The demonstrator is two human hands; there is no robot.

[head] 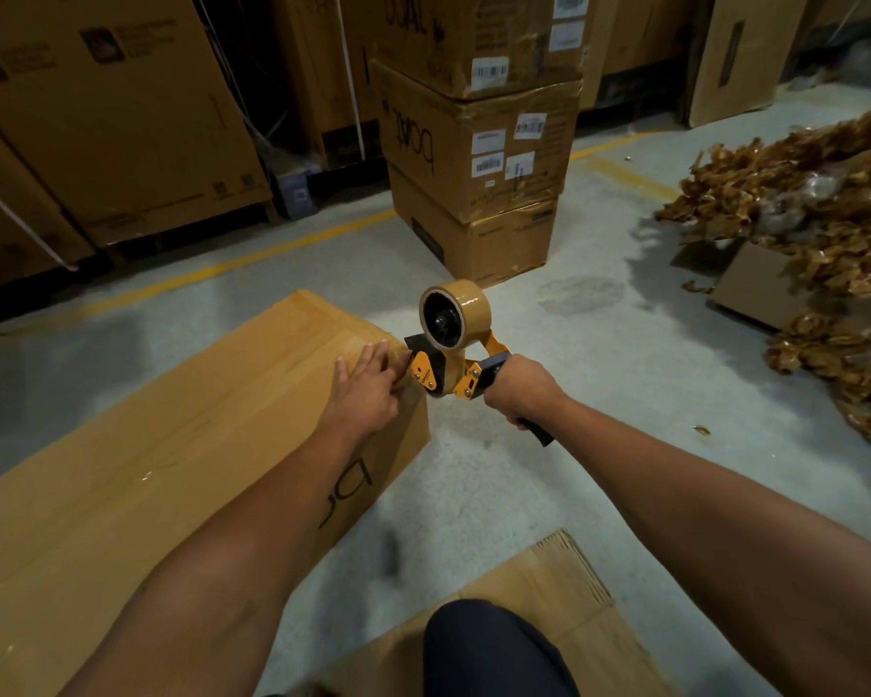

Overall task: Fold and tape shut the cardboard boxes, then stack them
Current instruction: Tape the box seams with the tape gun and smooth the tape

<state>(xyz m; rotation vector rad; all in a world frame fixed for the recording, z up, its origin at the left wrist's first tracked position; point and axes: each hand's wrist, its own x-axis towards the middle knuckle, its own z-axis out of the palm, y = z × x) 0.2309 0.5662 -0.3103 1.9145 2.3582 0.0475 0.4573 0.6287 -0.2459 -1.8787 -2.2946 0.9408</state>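
Note:
A large closed cardboard box (182, 435) lies on the floor in front of me, with shiny brown tape along its top seam. My left hand (365, 382) lies flat on the box's far right corner, fingers straight, pressing the tape end down. My right hand (521, 389) grips the black handle of an orange tape dispenser (448, 359) carrying a brown tape roll (456, 314). The dispenser's blade end sits at the box's corner, right beside my left fingertips.
A stack of three taped boxes (478, 158) stands ahead on the grey floor. Big cartons (106, 123) line the left and back. A heap of crumpled brown tape (815, 228) lies at right. A flattened cardboard sheet (549, 616) lies under my knee (494, 651).

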